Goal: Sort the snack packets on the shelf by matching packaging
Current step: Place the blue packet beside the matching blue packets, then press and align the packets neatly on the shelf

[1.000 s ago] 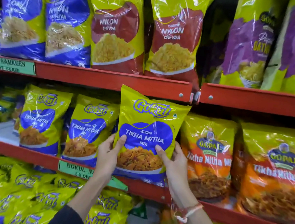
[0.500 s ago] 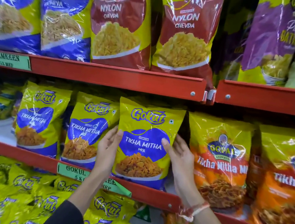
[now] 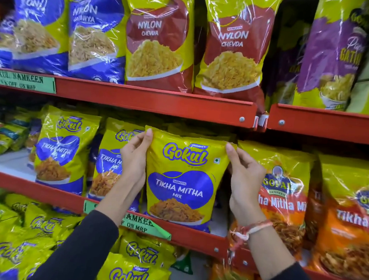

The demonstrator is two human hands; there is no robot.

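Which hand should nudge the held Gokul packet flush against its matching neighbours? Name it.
Left hand. It grips the Gokul Tikha Mitha packet on the side facing the matching Gokul packets; the right hand borders the orange Gopal packets.

**Snack packet positions, middle shelf**

The glossy yellow-green plastic Gokul Tikha Mitha Mix packet with blue label panel [image 3: 183, 179] stands upright on the red metal middle shelf [image 3: 195, 237], front face outward. Two matching yellow-and-blue Gokul packets [image 3: 64, 150] stand to its left, the nearer one [image 3: 109, 162] just beside it. Orange-and-yellow Gopal Tikha Mitha packets [image 3: 285, 192] stand immediately to its right.
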